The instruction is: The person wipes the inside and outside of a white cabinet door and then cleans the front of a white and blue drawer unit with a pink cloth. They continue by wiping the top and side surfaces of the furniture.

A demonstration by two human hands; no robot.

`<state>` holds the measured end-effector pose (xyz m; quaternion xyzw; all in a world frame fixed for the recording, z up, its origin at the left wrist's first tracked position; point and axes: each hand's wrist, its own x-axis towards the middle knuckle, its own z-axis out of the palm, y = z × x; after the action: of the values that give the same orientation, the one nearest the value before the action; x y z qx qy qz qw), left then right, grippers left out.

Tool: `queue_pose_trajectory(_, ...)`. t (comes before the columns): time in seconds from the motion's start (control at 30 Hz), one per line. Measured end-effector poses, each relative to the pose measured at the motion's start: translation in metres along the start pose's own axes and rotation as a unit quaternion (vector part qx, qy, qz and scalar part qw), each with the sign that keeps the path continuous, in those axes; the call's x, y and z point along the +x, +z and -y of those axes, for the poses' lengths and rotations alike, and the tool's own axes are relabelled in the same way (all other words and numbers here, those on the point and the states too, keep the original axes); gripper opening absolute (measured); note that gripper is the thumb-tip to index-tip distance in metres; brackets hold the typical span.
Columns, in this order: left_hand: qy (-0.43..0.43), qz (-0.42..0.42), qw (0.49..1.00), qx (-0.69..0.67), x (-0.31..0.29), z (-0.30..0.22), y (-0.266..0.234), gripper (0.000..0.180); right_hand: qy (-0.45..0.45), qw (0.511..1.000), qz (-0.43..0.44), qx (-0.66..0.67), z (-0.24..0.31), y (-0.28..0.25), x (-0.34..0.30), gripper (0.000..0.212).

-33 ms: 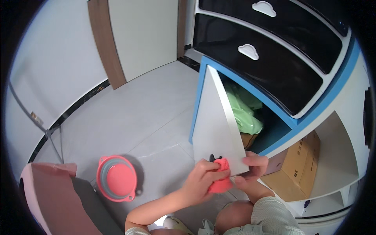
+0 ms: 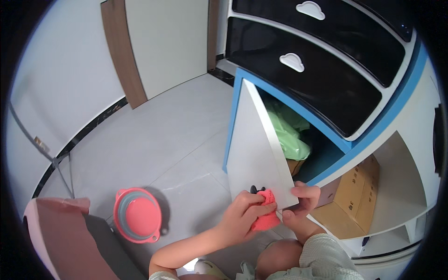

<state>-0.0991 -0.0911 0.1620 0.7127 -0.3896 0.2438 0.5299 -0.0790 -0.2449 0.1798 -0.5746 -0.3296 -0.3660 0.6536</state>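
My left hand (image 2: 243, 212) is closed on a coral-red cloth (image 2: 267, 220) and presses it against the outer face of a white cabinet door (image 2: 252, 144), close to its free corner. A small black knob (image 2: 254, 189) shows just above the cloth, partly hidden. My right hand (image 2: 305, 198) grips that door's free edge, fingers on the inner side and thumb below. The door stands ajar from a blue-framed cabinet (image 2: 291, 105). Inside the opening lies a green plastic bag (image 2: 288, 140) over something brown, mostly hidden.
Black drawers (image 2: 308, 79) with white cloud-shaped handles are above the door. A cardboard box (image 2: 352, 198) sits on a white side shelf (image 2: 401, 182). On the grey floor stands a pink-and-grey basin (image 2: 140, 215), beside a pink-and-grey padded object (image 2: 65, 233). A thin metal frame (image 2: 30, 130) is at far left.
The view has shifted slightly, so the scene sits a little further left. The cloth, blurred before, looks sharper now. Both hands keep their holds.
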Motion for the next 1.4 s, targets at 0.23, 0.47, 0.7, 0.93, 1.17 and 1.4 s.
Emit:
queue_pose_trajectory(0.23,-0.034,0.039,0.991,-0.121,0.029,-0.007,-0.006,0.036,-0.021,0.942,0.175,-0.287,0.026,-0.043,0.017,0.049)
queue_pose_trajectory(0.47,-0.118,-0.028,0.932,-0.340,0.075,0.018,-0.019,0.035,-0.113,0.857,0.153,-0.479,0.047,-0.044,0.031,0.032)
queue_pose_trajectory(0.7,-0.177,-0.142,0.877,-0.423,0.169,0.014,-0.015,0.030,-0.070,0.876,0.125,-0.460,0.087,-0.051,0.111,0.037)
queue_pose_trajectory(0.93,-0.224,-0.045,0.858,-0.459,0.229,-0.034,-0.024,0.045,-0.093,0.831,0.174,-0.520,0.085,-0.008,0.201,0.050)
queue_pose_trajectory(1.17,-0.031,-0.019,0.955,-0.295,0.281,-0.030,-0.079,0.074,-0.274,0.713,-0.024,-0.645,0.115,-0.065,0.224,0.039)
queue_pose_trajectory(1.4,-0.080,-0.227,0.968,-0.077,0.326,0.037,-0.116,0.057,-0.278,0.654,-0.058,-0.701,0.125,-0.085,0.236,0.041)
